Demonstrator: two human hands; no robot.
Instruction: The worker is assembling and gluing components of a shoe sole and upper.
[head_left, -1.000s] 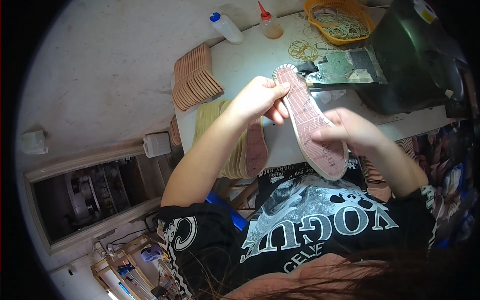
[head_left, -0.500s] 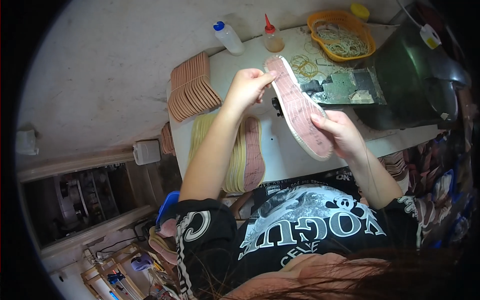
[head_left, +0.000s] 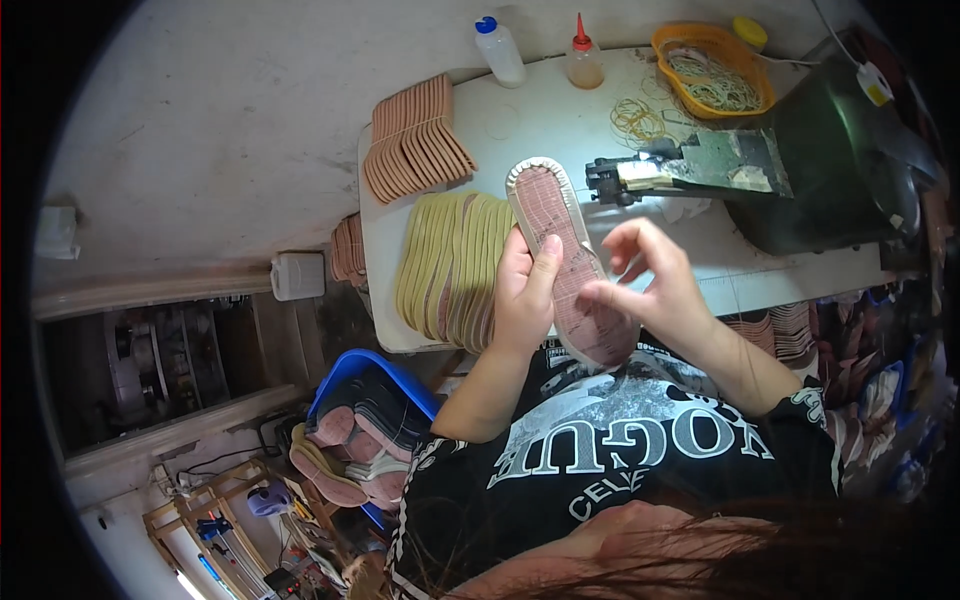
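Observation:
A pink insole with a pale raised rim, gathered in small pleats round its far end, is held tilted in front of my chest. My left hand is closed round its left edge near the middle, with the thumb on the pink face. Beside the other edge, my right hand has its fingers apart, and its thumb lies at or just over the insole. Left of my left hand, a row of yellow-edged insoles stands on the white table. A small machine with a dark green arm is just beyond my right hand.
A bundle of pink-brown insoles stands at the table's left. Behind are a blue-capped bottle, a red-tipped bottle and an orange basket of pale bands. A blue bin holding soles stands at lower left.
The insole has come nearer my body and left. My left hand has shifted from its far end to its middle. My right hand has loosened its grip and spread its fingers. The view has shifted.

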